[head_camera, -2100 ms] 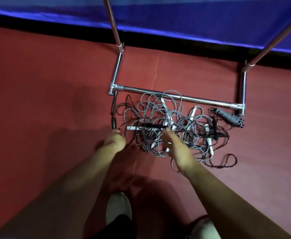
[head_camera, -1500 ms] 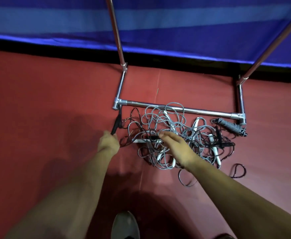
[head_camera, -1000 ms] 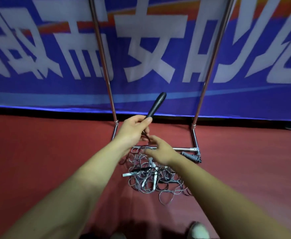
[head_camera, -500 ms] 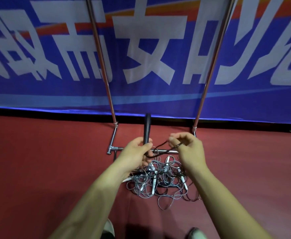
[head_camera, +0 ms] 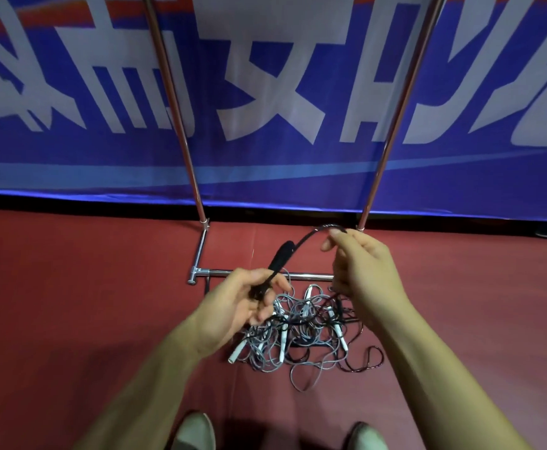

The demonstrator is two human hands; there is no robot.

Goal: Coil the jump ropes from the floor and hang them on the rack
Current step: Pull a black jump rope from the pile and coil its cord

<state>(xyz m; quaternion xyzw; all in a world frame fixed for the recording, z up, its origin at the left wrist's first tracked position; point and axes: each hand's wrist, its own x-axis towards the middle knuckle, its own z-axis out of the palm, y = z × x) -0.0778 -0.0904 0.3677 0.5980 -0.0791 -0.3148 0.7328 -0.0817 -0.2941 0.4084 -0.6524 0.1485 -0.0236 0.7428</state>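
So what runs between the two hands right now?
A short arc of black rope, from the handle gripped in the left hand up to the right hand's pinching fingers. The head view shows it.

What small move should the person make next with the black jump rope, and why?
Probably bring the right hand, pinching the black cord, to the left hand gripping the black handle, laying a first loop: the cord's remainder trails down into the tangled pile on the floor, uncoiled.
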